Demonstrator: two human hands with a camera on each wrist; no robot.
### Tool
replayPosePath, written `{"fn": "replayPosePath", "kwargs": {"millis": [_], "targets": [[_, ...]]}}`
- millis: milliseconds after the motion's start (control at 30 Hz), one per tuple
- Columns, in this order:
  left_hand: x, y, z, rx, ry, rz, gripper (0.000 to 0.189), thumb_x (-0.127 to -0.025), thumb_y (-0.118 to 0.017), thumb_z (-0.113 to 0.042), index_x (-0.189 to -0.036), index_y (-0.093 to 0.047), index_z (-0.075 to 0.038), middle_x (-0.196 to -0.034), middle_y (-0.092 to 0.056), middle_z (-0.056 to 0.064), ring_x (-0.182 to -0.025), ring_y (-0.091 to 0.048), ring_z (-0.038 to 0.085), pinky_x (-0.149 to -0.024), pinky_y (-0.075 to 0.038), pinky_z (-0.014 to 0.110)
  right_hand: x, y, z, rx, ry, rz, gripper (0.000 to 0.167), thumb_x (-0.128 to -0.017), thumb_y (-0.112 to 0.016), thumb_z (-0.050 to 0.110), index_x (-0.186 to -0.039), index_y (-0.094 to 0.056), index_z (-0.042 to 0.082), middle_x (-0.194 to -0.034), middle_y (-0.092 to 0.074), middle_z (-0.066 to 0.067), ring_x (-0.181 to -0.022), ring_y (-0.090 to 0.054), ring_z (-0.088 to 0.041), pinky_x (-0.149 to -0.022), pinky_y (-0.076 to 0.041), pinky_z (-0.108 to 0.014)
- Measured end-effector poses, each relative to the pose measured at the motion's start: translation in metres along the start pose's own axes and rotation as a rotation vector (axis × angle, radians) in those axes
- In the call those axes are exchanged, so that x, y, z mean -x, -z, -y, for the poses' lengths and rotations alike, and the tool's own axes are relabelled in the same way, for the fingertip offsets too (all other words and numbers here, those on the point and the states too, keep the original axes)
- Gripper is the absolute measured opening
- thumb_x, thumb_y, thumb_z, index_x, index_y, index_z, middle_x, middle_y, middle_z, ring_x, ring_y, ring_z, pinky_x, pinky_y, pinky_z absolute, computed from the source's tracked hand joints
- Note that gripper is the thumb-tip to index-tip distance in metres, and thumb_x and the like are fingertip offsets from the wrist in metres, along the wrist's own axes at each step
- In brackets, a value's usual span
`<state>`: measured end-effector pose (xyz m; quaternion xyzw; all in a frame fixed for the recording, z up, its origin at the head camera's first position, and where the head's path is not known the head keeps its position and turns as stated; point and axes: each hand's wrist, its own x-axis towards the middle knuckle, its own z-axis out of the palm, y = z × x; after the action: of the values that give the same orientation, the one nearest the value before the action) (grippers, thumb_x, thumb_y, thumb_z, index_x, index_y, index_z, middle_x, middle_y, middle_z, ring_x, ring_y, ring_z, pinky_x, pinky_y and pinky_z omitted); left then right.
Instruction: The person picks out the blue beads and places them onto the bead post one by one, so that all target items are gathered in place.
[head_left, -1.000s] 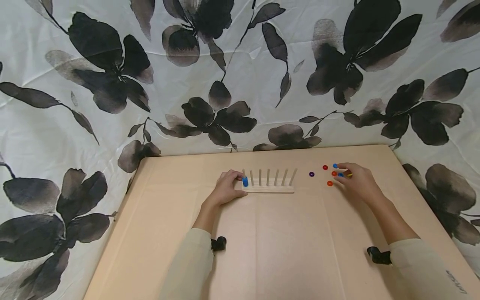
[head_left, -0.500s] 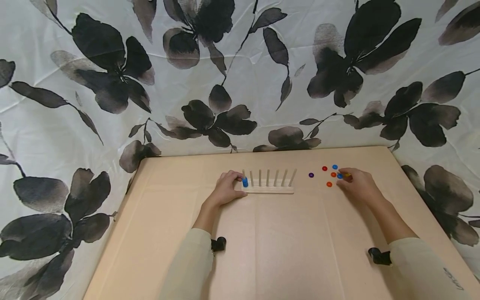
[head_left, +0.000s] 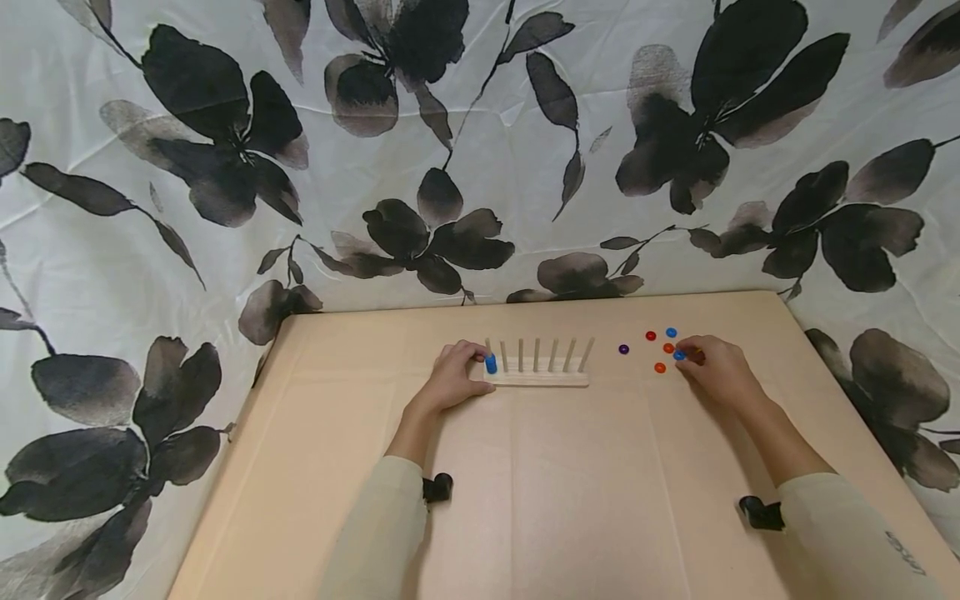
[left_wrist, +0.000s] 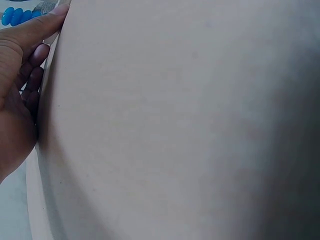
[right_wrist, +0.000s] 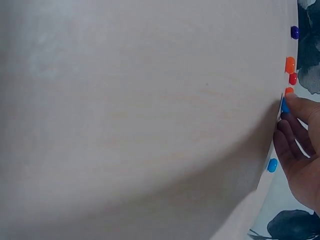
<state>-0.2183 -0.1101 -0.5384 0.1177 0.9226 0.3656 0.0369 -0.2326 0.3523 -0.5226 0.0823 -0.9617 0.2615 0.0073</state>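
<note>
At its left end, a pale wooden peg rack (head_left: pixel 536 379) is held by my left hand (head_left: pixel 450 375), thumb at the front of the base and fingers behind. Several blue beads (head_left: pixel 491 364) are stacked on the leftmost peg; the other pegs stand bare. The stacked beads (left_wrist: pixel 20 16) also show beyond the thumb in the left wrist view. My right hand (head_left: pixel 716 367) pinches a loose blue bead (head_left: pixel 678 355) between thumb and fingertips at the tabletop. In the right wrist view, that blue bead (right_wrist: pixel 285 105) is partly covered by the thumb.
Near the right hand lie a purple bead (head_left: pixel 623 350), a red bead (head_left: pixel 651 336), an orange-red bead (head_left: pixel 668 348), an orange bead (head_left: pixel 660 367) and another blue bead (head_left: pixel 671 332). A floral cloth (head_left: pixel 450 100) hangs behind the tan tabletop (head_left: pixel 585 483).
The right hand has drawn slightly right and its fingers have curled in. A yellow bead seen at its fingers earlier is now hidden. The left hand and rack have stayed put.
</note>
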Motion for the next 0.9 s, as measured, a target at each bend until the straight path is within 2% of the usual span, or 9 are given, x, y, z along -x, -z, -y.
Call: {"fn": "replayPosePath", "kwargs": {"millis": [133, 300, 533, 900], "targets": [[-0.0011, -0.0005, 0.0006, -0.006, -0.009, 0.002, 0.054, -0.079, -0.091, -0.024, -0.125, -0.065, -0.011, -0.125, -0.061, 0.005, -0.125, -0.044, 0.028, -0.113, -0.031, 0.047, 0.001, -0.0006, 0.0002, 0.008, 0.0, -0.013, 0.027, -0.095, -0.073, 0.007, -0.118, -0.068, -0.005, -0.11, -0.065, -0.026, -0.096, -0.059, -0.037, -0.089, -0.054, -0.057], [-0.0002, -0.0006, 0.0011, -0.011, -0.012, 0.01, 0.054, -0.079, -0.091, -0.025, -0.125, -0.065, -0.01, -0.124, -0.061, 0.005, -0.124, -0.045, 0.029, -0.112, -0.032, 0.047, 0.0024, -0.001, -0.0016, 0.021, 0.035, -0.031, 0.022, -0.093, -0.074, 0.005, -0.111, -0.068, -0.005, -0.1, -0.066, -0.023, -0.09, -0.059, -0.034, -0.082, -0.052, -0.052], [0.0018, 0.0013, 0.0004, -0.007, -0.017, 0.007, 0.054, -0.079, -0.091, -0.024, -0.124, -0.065, -0.01, -0.123, -0.061, 0.005, -0.126, -0.045, 0.03, -0.113, -0.031, 0.048, 0.0019, -0.0009, -0.0007, -0.002, 0.031, -0.01, 0.02, -0.092, -0.074, 0.007, -0.106, -0.067, -0.005, -0.094, -0.066, -0.019, -0.085, -0.06, -0.031, -0.076, -0.052, -0.045], [0.0038, 0.0009, 0.0009, -0.002, -0.028, 0.002, 0.054, -0.079, -0.091, -0.024, -0.124, -0.065, -0.01, -0.123, -0.061, 0.006, -0.126, -0.045, 0.03, -0.113, -0.031, 0.049, 0.0002, -0.0007, -0.0024, 0.005, 0.028, 0.001, 0.019, -0.091, -0.072, 0.009, -0.103, -0.065, -0.003, -0.091, -0.066, -0.016, -0.085, -0.062, -0.029, -0.075, -0.051, -0.039]]}}
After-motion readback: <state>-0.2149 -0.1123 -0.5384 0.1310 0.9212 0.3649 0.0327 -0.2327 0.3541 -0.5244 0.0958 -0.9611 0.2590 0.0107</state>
